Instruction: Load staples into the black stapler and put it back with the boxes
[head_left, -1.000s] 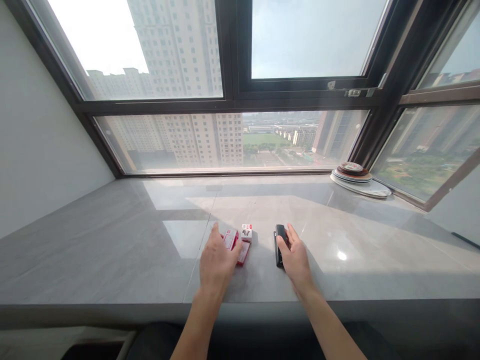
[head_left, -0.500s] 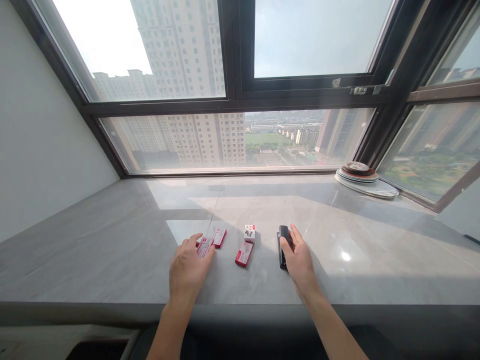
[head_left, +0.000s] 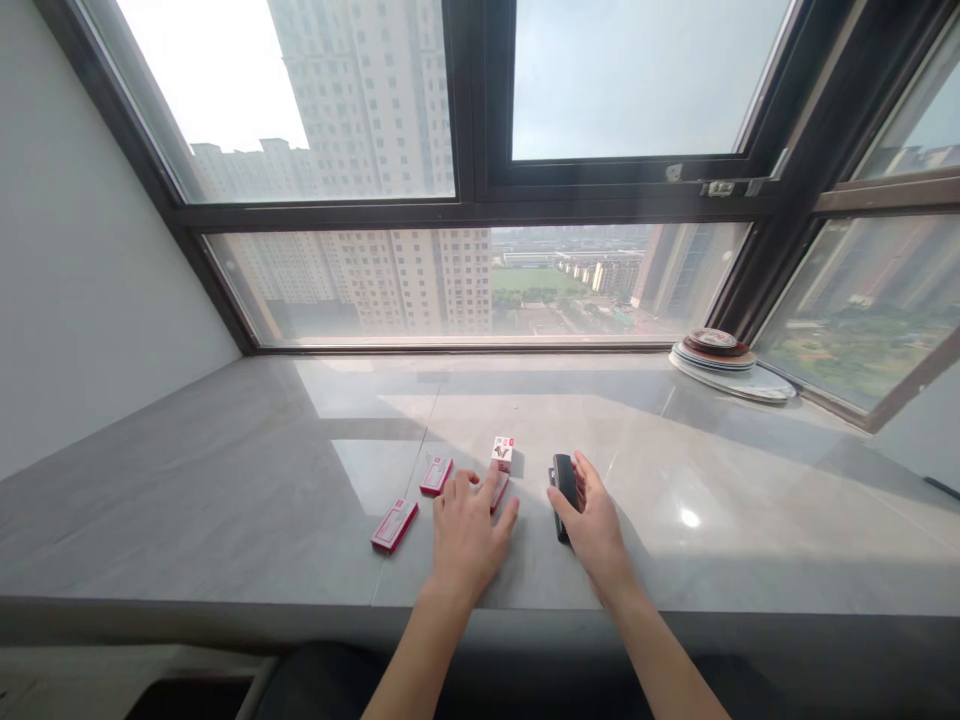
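- Right hand has a grip on the black stapler, thumb one side, fingers the other, probably to steady it on the desk.
- Stapler's long axis runs roughly front to back; can't tell which end's the nose.
- Left hand is loose, fingers spread over the covered red box, by the white box. Contact? Can't tell.
- Far red box and near red box lie slantwise to its left, maybe spaced for easy grabbing.
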